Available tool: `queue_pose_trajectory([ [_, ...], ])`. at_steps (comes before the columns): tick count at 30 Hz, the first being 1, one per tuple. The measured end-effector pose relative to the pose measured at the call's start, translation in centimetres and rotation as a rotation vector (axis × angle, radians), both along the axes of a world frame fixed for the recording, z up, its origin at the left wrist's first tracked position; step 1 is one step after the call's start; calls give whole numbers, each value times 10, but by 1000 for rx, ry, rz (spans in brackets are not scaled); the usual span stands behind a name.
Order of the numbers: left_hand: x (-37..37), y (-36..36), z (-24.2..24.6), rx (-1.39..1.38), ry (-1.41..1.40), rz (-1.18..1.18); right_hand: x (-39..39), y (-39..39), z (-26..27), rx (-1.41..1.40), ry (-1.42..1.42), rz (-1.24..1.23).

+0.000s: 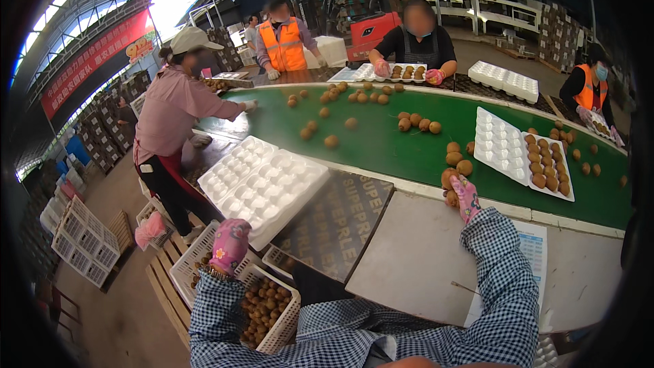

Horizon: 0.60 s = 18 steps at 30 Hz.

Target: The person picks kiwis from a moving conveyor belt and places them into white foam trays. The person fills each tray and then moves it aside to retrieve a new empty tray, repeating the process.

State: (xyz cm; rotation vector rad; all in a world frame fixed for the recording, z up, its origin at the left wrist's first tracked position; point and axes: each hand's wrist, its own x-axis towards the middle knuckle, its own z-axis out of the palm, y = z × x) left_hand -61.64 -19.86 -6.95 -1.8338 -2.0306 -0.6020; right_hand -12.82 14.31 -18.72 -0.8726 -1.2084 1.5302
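Observation:
My left hand (pixel 231 246), in a pink floral glove, grips the near edge of an unfilled white foam fruit tray (pixel 263 181); its fingertips are mostly hidden. The tray lies opened out, slanting over the table's left end. At the near edge of the green conveyor belt (pixel 368 148), my right hand (pixel 467 198) in a matching glove closes around brown kiwifruit (pixel 450 178). More kiwifruit (pixel 453 153) lie just beyond those fingers. To the right, an open foam tray (pixel 547 166) rests on the belt, its near half filled with kiwifruit.
Below my left hand stands a white plastic crate (pixel 286 312) of kiwifruit. A printed sheet (pixel 531 250) lies on the grey tabletop (pixel 409 245). One co-worker (pixel 179 97) reaches over the belt at left. Others stand across it, near stacked foam trays (pixel 503 81) and a red forklift (pixel 373 30).

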Motion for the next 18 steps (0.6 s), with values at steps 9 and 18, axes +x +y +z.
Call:
queue_pose_trajectory([
  [9,7,34,108,651,272,-53,5,2,0,59,46,6],
  [18,142,78,116,663,547,-274,14,16,-9,-98,173,-82],
])
